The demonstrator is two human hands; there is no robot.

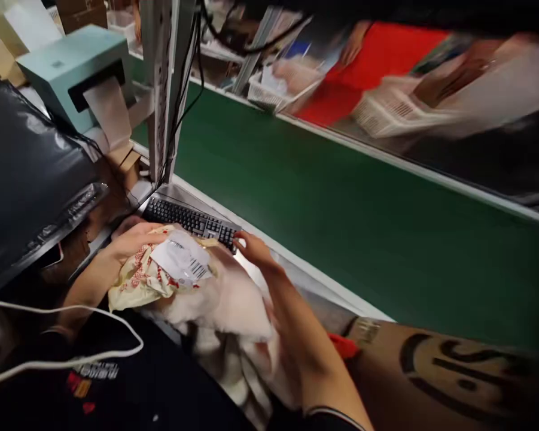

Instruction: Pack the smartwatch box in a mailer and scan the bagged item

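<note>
My left hand (137, 239) is closed on the edge of a crumpled pale yellow plastic bag (134, 287) with red print. A white barcode label (182, 257) sits on top of the bag. My right hand (255, 250) reaches to the right end of a black keyboard (183, 216), fingertips at its number keys, with nothing seen in its grip. Soft pinkish-white fluffy fabric (240, 293) hangs between my forearms, against the bag and down over my lap. Part of the keyboard is hidden behind the bag and left hand.
Beyond the keyboard runs a green conveyor belt (318, 185). A light-blue label printer (78, 72) with paper out stands left, beside a metal post (159, 90). A cardboard box (431, 371) is at right. A white cable (94, 308) crosses low left. Across the belt, blurred hands handle white baskets (386, 111).
</note>
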